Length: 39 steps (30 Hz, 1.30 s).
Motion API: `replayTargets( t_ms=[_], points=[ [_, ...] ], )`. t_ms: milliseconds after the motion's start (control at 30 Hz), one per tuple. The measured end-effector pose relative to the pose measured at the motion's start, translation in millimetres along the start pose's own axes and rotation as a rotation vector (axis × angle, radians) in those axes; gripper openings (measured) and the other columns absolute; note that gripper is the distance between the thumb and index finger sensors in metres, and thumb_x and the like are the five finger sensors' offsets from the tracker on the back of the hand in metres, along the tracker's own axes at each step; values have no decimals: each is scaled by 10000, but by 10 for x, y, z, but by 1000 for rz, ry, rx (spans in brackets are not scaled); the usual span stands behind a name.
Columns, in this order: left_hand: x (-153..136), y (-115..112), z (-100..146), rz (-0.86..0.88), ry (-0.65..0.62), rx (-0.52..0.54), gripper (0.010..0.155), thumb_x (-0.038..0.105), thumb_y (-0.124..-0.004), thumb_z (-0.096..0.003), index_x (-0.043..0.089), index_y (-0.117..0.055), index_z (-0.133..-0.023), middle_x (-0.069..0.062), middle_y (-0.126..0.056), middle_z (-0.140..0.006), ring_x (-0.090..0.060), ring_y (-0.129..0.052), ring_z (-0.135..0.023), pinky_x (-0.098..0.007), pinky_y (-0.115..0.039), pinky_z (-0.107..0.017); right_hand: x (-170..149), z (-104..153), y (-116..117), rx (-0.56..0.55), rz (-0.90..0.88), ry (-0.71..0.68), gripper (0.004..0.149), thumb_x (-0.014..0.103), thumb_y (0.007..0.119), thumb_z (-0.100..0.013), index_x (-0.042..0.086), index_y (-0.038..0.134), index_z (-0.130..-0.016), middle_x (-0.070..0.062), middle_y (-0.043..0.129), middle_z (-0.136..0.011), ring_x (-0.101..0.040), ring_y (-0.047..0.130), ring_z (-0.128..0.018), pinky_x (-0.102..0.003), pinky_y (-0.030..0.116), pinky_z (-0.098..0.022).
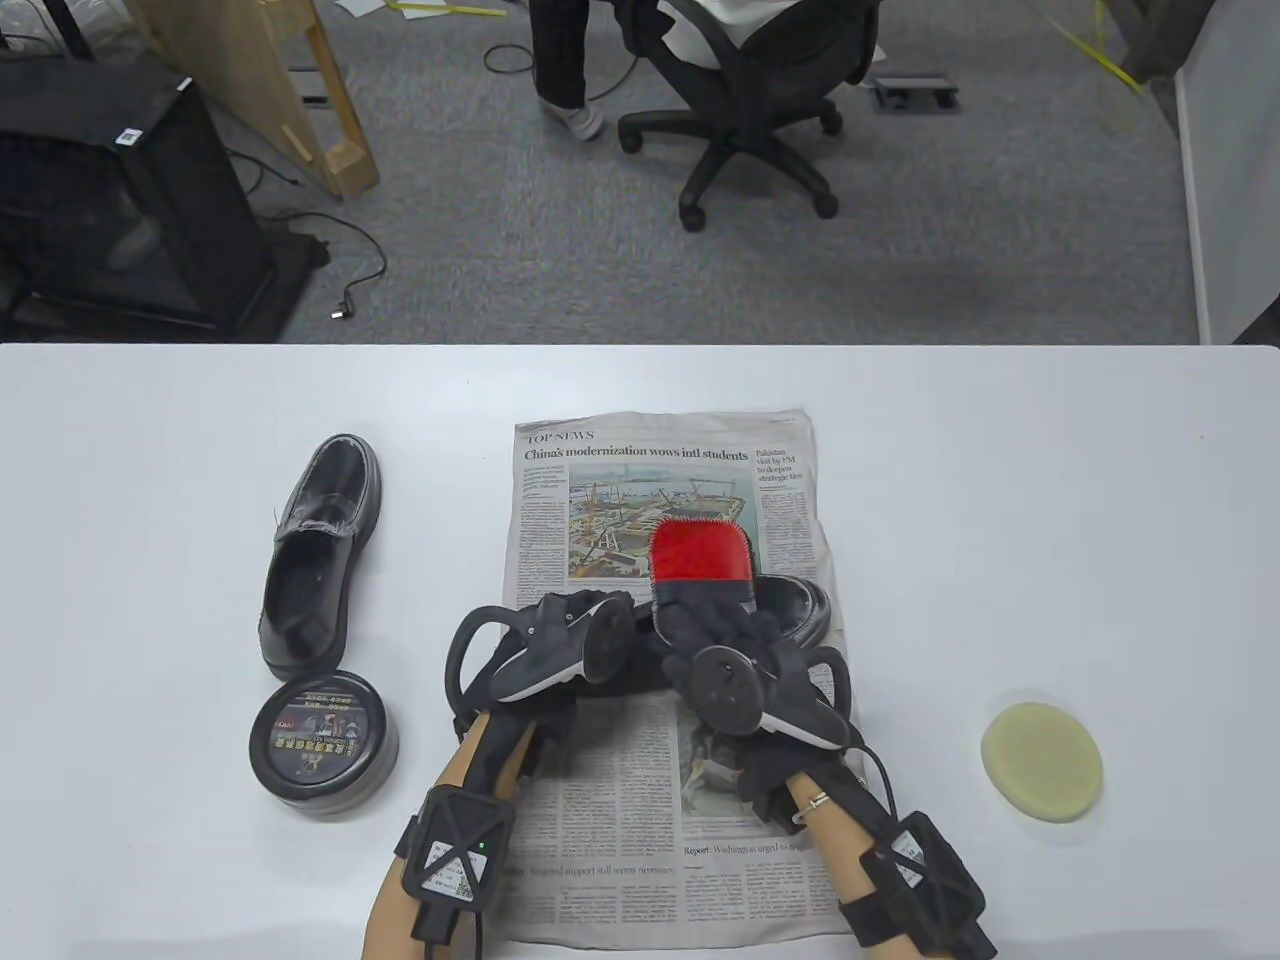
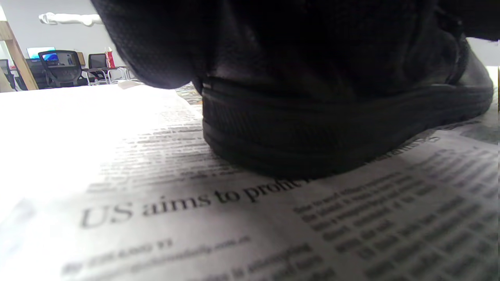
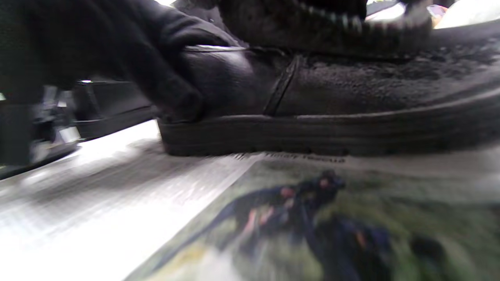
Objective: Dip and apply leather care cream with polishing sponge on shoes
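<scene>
A black shoe [image 1: 800,608] lies on the newspaper [image 1: 600,880], mostly hidden under my hands. My left hand [image 1: 600,635] holds its heel end. My right hand [image 1: 705,605] grips a red-backed brush [image 1: 700,548] that lies on top of the shoe. The left wrist view shows the shoe's heel [image 2: 312,128] resting on the paper. The right wrist view shows the shoe's side [image 3: 351,97], the brush bristles [image 3: 332,23] on its top, and gloved fingers [image 3: 156,78] against its heel. The cream tin [image 1: 322,745], lid on, stands at the left. The round yellow sponge [image 1: 1042,747] lies at the right, untouched.
A second black shoe [image 1: 320,555] lies on the white table [image 1: 1000,500], left of the newspaper and just beyond the tin. Beyond the table's far edge are grey carpet and an office chair [image 1: 750,100].
</scene>
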<state>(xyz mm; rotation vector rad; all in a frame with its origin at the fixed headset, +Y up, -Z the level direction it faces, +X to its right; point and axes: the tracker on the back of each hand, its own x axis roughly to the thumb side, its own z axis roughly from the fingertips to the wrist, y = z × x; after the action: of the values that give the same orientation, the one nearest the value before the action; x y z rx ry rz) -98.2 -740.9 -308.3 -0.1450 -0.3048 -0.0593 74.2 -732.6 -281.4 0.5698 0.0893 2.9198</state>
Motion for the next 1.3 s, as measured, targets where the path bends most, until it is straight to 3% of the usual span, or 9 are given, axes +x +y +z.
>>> replayTargets(
  t_ms=[200,367,567,733,900,1000,1133,1300],
  points=[
    [-25,-16,11,6,-2,17,833,585,-849,-344,346,-589,-1098,43,-802,-1102,-218,-860,-969,-475,-797,-704,-298,-299,-50,56,18,277,556,420,405,-665,157,437,-1154,-171,463,-1205,-463,485,-1086,-703,394,-703],
    [-18,-10,9,-7,12,14,842,597,-841,-343,327,-593,-1101,31,-817,-1086,-212,-878,-943,-442,-818,-687,-671,-95,-53,108,117,374,553,399,448,-661,143,415,-1150,-170,382,-1193,-462,424,-1080,-605,438,-726],
    [-17,-11,10,-6,16,15,852,609,-837,-335,323,-596,-1100,31,-818,-1079,-204,-879,-926,-418,-807,-693,-626,368,48,64,267,199,556,364,490,-650,93,412,-1129,-199,361,-1171,-481,468,-1060,-531,526,-744],
    [-4,-11,-4,-1,-1,3,828,589,-841,-339,338,-600,-1091,37,-802,-1096,-223,-863,-957,-444,-800,-702,-272,491,66,32,171,16,567,354,493,-649,39,458,-1119,-264,442,-1149,-518,580,-1015,-511,638,-730],
    [0,-3,-22,8,-12,-22,813,571,-852,-349,345,-600,-1089,41,-786,-1115,-226,-847,-993,-489,-783,-725,99,267,-32,-86,-48,-94,570,356,483,-652,42,456,-1128,-267,420,-1166,-541,541,-1030,-549,612,-737],
    [0,-4,-22,4,-12,-24,813,570,-850,-354,344,-597,-1093,39,-782,-1121,-229,-845,-998,-498,-781,-725,150,-35,-75,-53,-86,-41,562,364,472,-656,61,479,-1130,-244,433,-1177,-540,509,-1041,-589,580,-722],
    [-19,-20,-15,30,-10,-15,829,574,-855,-351,334,-595,-1101,27,-788,-1118,-232,-851,-986,-486,-792,-714,-38,-309,-48,20,-44,114,565,392,434,-660,100,445,-1143,-199,419,-1192,-488,477,-1065,-569,514,-736],
    [-12,-13,-7,-5,5,-20,828,603,-829,-371,316,-589,-1109,-5,-814,-1096,-250,-886,-934,-463,-811,-683,-549,-258,-15,78,-35,319,578,392,407,-662,92,402,-1156,-182,375,-1202,-463,397,-1087,-565,409,-740]
  ],
)
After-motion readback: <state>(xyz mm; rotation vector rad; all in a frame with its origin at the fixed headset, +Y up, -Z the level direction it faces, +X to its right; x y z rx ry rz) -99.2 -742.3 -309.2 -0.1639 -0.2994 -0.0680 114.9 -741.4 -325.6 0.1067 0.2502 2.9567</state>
